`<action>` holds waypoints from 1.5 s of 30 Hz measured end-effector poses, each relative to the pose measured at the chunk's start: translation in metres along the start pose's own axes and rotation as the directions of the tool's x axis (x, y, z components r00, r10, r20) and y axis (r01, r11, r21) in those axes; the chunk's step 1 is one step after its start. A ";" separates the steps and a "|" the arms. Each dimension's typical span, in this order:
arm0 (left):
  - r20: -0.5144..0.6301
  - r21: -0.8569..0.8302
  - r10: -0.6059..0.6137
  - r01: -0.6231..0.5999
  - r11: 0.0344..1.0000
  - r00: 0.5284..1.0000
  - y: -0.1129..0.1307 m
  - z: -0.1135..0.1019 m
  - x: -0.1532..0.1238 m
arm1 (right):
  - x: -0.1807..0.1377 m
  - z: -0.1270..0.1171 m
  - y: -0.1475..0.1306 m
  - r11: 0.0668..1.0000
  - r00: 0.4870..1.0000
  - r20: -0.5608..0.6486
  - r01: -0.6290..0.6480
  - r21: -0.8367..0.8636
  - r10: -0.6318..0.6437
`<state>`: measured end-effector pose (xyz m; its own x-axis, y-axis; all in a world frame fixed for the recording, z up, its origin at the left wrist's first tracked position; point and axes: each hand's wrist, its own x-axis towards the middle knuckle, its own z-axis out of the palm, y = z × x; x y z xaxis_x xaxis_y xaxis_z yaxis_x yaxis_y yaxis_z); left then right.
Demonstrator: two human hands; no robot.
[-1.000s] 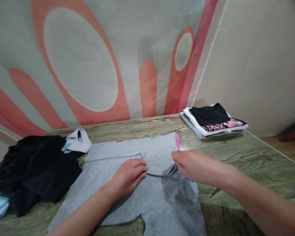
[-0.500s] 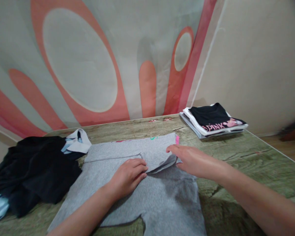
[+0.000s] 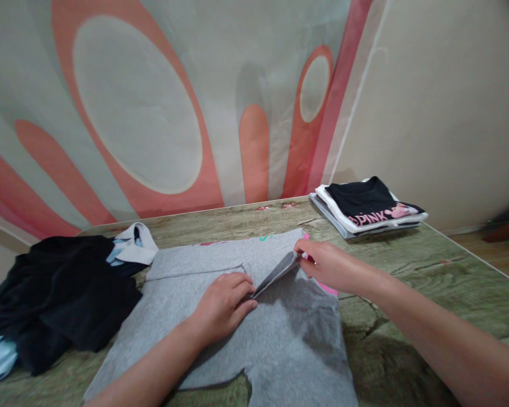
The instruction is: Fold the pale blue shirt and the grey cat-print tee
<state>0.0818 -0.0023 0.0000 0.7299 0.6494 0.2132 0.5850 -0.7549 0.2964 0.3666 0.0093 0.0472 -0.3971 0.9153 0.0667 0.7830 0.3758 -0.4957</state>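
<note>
A grey garment (image 3: 169,305) with pink trim is spread on the table, its upper part folded over and a notch at the near edge between two panels. I cannot tell its exact kind. My left hand (image 3: 224,302) rests on the middle of the cloth, fingers stretched out, their tips at one end of the folded edge. At the garment's upper right corner, my right hand (image 3: 318,260) pinches the folded layer and holds it raised, so its darker inside shows. Pink trim peeks out beneath that hand.
On the left lies a loose heap of black clothing (image 3: 63,294) with light blue and white pieces. A folded stack of shirts (image 3: 365,206), black printed one on top, stands at the back right of the wood-patterned table (image 3: 428,288). A patterned wall hanging (image 3: 220,113) rises behind.
My right hand has lifted the folded edge and shifted slightly up, opening a gap and exposing pink trim on the right side. My left hand has barely moved.
</note>
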 end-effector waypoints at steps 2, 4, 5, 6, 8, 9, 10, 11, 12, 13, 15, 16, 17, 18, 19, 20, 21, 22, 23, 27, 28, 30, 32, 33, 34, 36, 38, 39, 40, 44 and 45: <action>-0.018 0.029 -0.030 0.030 0.999 0.999 0.004 0.002 0.002 | 0.004 0.003 0.003 0.999 0.999 0.021 -0.025 0.040 0.024; -0.033 0.050 -0.040 0.041 0.998 0.999 0.006 0.004 0.004 | 0.005 0.004 0.006 0.999 1.000 0.021 -0.021 0.049 0.020; -0.038 0.055 -0.035 0.037 0.998 0.999 0.007 0.005 0.004 | 0.005 0.005 0.007 0.999 1.000 0.026 -0.013 0.044 0.012; -0.042 0.059 -0.026 0.028 0.998 0.999 0.007 0.006 0.004 | 0.004 0.005 0.008 0.999 0.999 0.045 -0.003 0.032 0.001; -0.054 0.064 -0.005 0.008 0.998 0.999 0.007 0.006 0.003 | 0.000 0.004 0.010 1.000 0.993 0.114 0.021 -0.007 -0.020; -0.065 0.065 0.006 -0.002 0.998 0.998 0.006 0.007 0.002 | -0.002 0.004 0.010 0.998 0.989 0.147 0.041 -0.040 -0.035; -0.080 0.066 0.017 -0.012 0.998 0.997 0.006 0.007 0.002 | -0.004 0.005 0.009 0.994 0.984 0.170 0.068 -0.083 -0.053; -0.098 0.066 0.028 -0.021 0.998 0.995 0.005 0.007 0.001 | -0.006 0.006 0.009 0.986 0.981 0.181 0.100 -0.136 -0.075; -0.115 0.064 0.038 -0.031 0.997 0.993 0.005 0.008 0.000 | -0.007 0.007 0.008 0.973 0.978 0.183 0.136 -0.187 -0.101; -0.131 0.061 0.047 -0.039 0.997 0.990 0.005 0.008 0.000 | -0.007 0.008 0.008 0.959 0.975 0.182 0.170 -0.227 -0.130; -0.150 0.051 0.050 -0.043 0.998 0.987 0.004 0.009 0.000 | -0.006 0.011 0.007 0.941 0.965 0.189 0.228 -0.250 -0.184; -0.151 0.044 0.045 -0.039 0.998 0.987 0.004 0.010 0.000 | -0.005 0.011 0.008 0.939 0.959 0.196 0.250 -0.237 -0.206; -0.149 0.038 0.039 -0.034 0.999 0.988 0.004 0.010 0.000 | -0.004 0.012 0.009 0.940 0.954 0.201 0.266 -0.214 -0.224; -0.144 0.033 0.035 -0.030 0.999 0.989 0.004 0.010 0.000 | -0.002 0.012 0.011 0.943 0.950 0.207 0.274 -0.191 -0.234; -0.135 0.028 0.034 -0.031 0.999 0.990 0.003 0.009 -0.001 | -0.001 0.011 0.013 0.947 0.949 0.210 0.271 -0.174 -0.234; -0.124 0.025 0.041 -0.039 0.999 0.991 0.003 0.008 -0.001 | 0.001 0.010 0.015 0.952 0.952 0.210 0.259 -0.163 -0.223; -0.112 0.022 0.054 -0.052 0.998 0.992 0.003 0.007 -0.001 | 0.002 0.010 0.017 0.958 0.957 0.207 0.237 -0.159 -0.203; -0.104 0.022 0.071 -0.069 0.997 0.992 0.002 0.005 -0.002 | 0.004 0.009 0.018 0.965 0.964 0.199 0.209 -0.159 -0.176; -0.095 0.028 0.090 -0.088 0.996 0.991 0.002 0.004 -0.003 | 0.005 0.009 0.019 0.971 0.971 0.189 0.180 -0.158 -0.149; -0.051 0.068 0.164 -0.161 0.985 0.985 0.002 -0.004 -0.005 | 0.012 0.016 0.023 0.991 0.991 0.097 0.098 -0.088 -0.090; -0.041 0.072 0.178 -0.175 0.982 0.983 0.002 -0.005 -0.005 | 0.014 0.020 0.024 0.994 0.995 0.058 0.083 -0.065 -0.079; -0.028 0.074 0.196 -0.194 0.978 0.980 0.002 -0.007 -0.005 | 0.018 0.029 0.027 0.998 0.998 -0.021 0.051 -0.027 -0.051; -0.021 0.073 0.210 -0.208 0.975 0.977 0.003 -0.008 -0.004 | 0.021 0.038 0.031 1.000 0.997 -0.077 0.031 0.008 -0.030; -0.021 0.074 0.218 -0.216 0.974 0.976 0.003 -0.009 -0.004 | 0.022 0.042 0.033 0.999 0.995 -0.098 0.025 0.024 -0.022; -0.023 0.075 0.224 -0.222 0.972 0.974 0.003 -0.009 -0.003 | 0.023 0.045 0.035 0.999 0.993 -0.115 0.022 0.036 -0.018; -0.029 0.077 0.232 -0.230 0.970 0.972 0.004 -0.010 -0.003 | 0.024 0.050 0.039 0.999 0.990 -0.138 0.026 0.047 -0.019; -0.025 0.072 0.233 -0.231 0.970 0.972 0.005 -0.011 -0.002 | 0.026 0.054 0.042 0.998 0.986 -0.162 0.039 0.042 -0.032; -0.017 0.065 0.233 -0.231 0.971 0.972 0.005 -0.011 -0.002 | 0.027 0.055 0.043 0.998 0.983 -0.177 0.051 0.033 -0.044; -0.012 0.058 0.232 -0.231 0.971 0.973 0.005 -0.011 -0.002 | 0.028 0.057 0.044 0.998 0.979 -0.194 0.063 0.021 -0.058; 0.005 0.028 0.215 -0.215 0.976 0.977 0.004 -0.010 -0.002 | 0.033 0.064 0.047 0.995 0.961 -0.262 0.072 -0.068 -0.087; 0.010 0.018 0.197 -0.197 0.980 0.980 0.003 -0.009 -0.003 | 0.034 0.065 0.048 0.994 0.960 -0.268 0.061 -0.091 -0.083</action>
<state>0.0783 -0.0054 0.0091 0.8342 0.4874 0.2581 0.4363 -0.8695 0.2317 0.3593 0.0493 -0.0303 -0.3178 0.8862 0.3372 0.7977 0.4421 -0.4101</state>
